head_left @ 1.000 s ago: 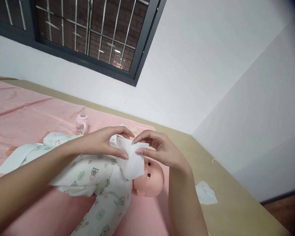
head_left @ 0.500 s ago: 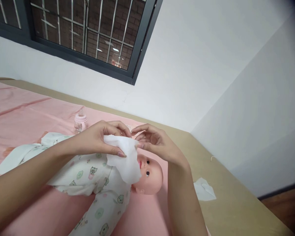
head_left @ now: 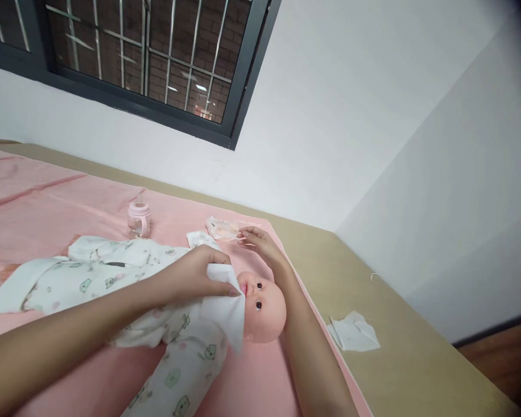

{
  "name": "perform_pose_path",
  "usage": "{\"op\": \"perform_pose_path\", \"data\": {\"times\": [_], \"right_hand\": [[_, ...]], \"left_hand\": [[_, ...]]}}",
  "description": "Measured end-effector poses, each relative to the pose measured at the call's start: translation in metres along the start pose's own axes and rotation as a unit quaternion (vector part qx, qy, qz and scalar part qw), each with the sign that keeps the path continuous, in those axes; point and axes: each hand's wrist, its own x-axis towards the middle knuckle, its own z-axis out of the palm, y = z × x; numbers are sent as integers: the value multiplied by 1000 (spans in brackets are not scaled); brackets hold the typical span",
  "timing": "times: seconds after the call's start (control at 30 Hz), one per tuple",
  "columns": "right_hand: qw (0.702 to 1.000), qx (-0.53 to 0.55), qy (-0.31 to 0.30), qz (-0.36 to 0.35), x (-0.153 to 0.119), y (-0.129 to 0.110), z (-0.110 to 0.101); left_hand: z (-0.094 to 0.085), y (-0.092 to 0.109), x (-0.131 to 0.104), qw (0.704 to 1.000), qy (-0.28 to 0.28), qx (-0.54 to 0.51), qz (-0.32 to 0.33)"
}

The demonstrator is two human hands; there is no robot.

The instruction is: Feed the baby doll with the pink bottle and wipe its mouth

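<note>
A baby doll point(head_left: 267, 310) in white patterned clothes lies on its back on a pink cloth point(head_left: 39, 191), its head to the right. My left hand point(head_left: 204, 275) pinches a white wipe point(head_left: 226, 313), which hangs over the doll's chin and upper chest. Beyond the doll's head, my right hand point(head_left: 258, 243) is partly open, its fingertips at the edge of a small clear-and-white packet point(head_left: 222, 229). Whether the fingers touch the packet is not clear.
A pink baby bottle point(head_left: 139, 219) stands beyond the doll's legs. Another white wipe point(head_left: 355, 332) lies crumpled on the tan surface point(head_left: 399, 347) at the right. A white wall and a barred window point(head_left: 143, 52) rise behind.
My right hand has let go of the wipe and moved back to the packet. My left hand has come slightly lower with the wipe, which now hangs folded.
</note>
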Motion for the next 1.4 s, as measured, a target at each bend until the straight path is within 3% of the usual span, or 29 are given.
{"op": "perform_pose_path", "data": {"times": [0.17,0.37,0.77,1.4], "right_hand": [[997,20,35,68,9,41,-11],[994,37,38,99,11,61,-16],[994,31,51,96,11,69,-20],[994,43,55,89,11,78,-24]], "left_hand": [[22,-10,4,996,49,78,4],[27,-11,7,979,63,183,60],[25,-13,9,965,71,242,68],[27,-22,12,963,61,247,86]]}}
